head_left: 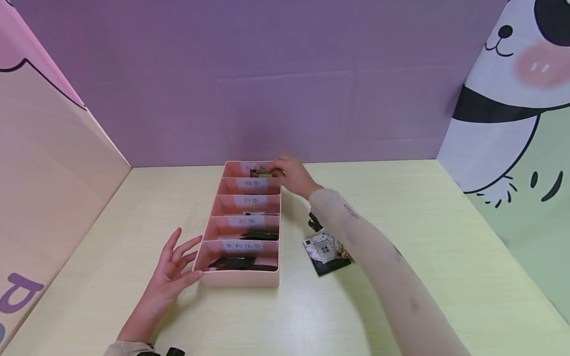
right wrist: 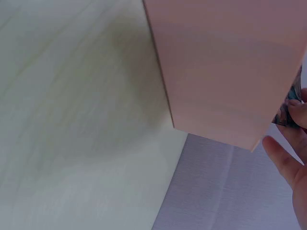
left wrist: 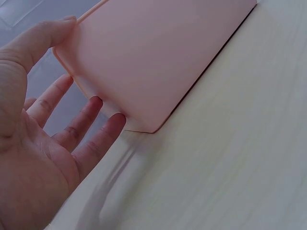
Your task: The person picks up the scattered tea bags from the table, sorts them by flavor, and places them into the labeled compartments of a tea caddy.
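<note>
A long pink box (head_left: 240,279) with several labelled compartments stands on the table. At its far end my right hand (head_left: 291,174) pinches a small patterned tea sachet (head_left: 258,173), partly inside the farthest compartment. The right wrist view shows the sachet (right wrist: 283,115) by the box's rim, between thumb and fingers. My left hand (head_left: 171,272) is at the box's near left corner, thumb on the rim and the other fingers spread loosely. In the left wrist view, the fingertips (left wrist: 118,122) rest along the box's pink wall (left wrist: 144,57).
Dark sachets (head_left: 238,262) lie in the nearer compartments. To the right of the box, a black-and-white sachet (head_left: 325,252) lies on the table (head_left: 423,237), partly under the right forearm, with a small black item (head_left: 314,222) behind it. A purple backdrop (head_left: 285,89) rises behind.
</note>
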